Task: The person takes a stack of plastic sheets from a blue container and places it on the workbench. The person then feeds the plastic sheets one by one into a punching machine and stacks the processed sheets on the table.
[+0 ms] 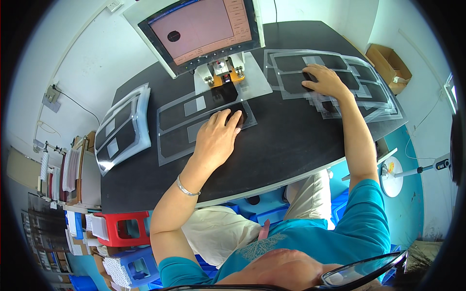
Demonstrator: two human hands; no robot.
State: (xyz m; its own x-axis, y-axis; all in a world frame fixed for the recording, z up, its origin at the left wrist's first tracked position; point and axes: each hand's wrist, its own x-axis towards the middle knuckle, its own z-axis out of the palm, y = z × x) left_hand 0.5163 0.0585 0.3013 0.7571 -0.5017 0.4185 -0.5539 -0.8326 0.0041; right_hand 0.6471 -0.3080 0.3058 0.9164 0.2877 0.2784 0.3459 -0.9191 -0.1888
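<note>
Head view: worktop [272, 150] with sheets.
Left hand [216, 137] on centre sheet [177, 116], grip unclear; right hand [329, 80], fingers spread, on pile [376, 90] toward right edge; stack [121, 133], left edge.

Teal short-sleeved shirt [315, 237], pale branching print [262, 246], cream trousers [213, 228], bare left hand [215, 137], silver bangle [186, 188] behind it, dark-framed glasses [359, 269]

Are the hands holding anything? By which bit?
Left hand touches a plastic sheet near its right end; right hand lies on overlapping sheets. Gripping can't be told.
</note>
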